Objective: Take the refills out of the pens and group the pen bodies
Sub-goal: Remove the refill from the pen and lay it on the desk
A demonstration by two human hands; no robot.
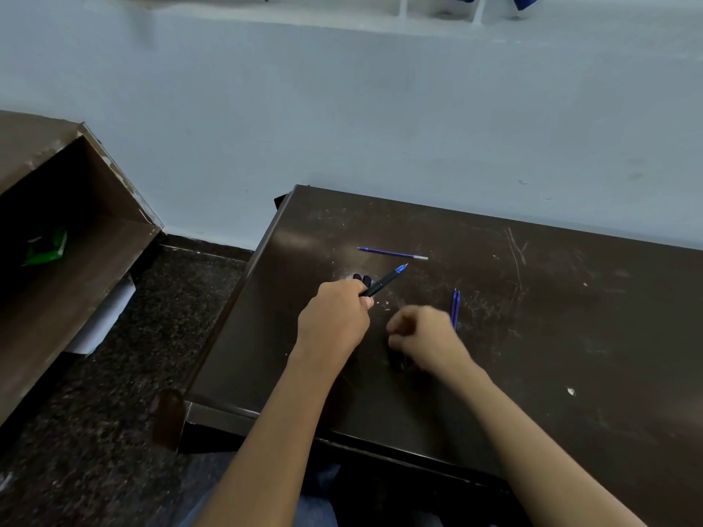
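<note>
Head view. My left hand point(334, 317) is wrapped tightly round a black pen point(384, 281), which juts up and right with its blue tip exposed. I judge this presents it for the refill to be drawn out. Dark ends beside it appear to be other pen bodies point(361, 278), kept in the same fist so they stay grouped. My right hand point(422, 336) is blurred and its fingers are curled. I cannot tell whether it pinches the two refills point(455, 303) at its far edge. A single refill point(392, 253) lies apart, farther back on the desk point(551, 283).

A scratched dark brown tabletop point(551, 290) stands against a pale blue wall point(342, 127); left of it, speckled dark floor point(171, 321) and a brown open cabinet point(95, 207).
</note>
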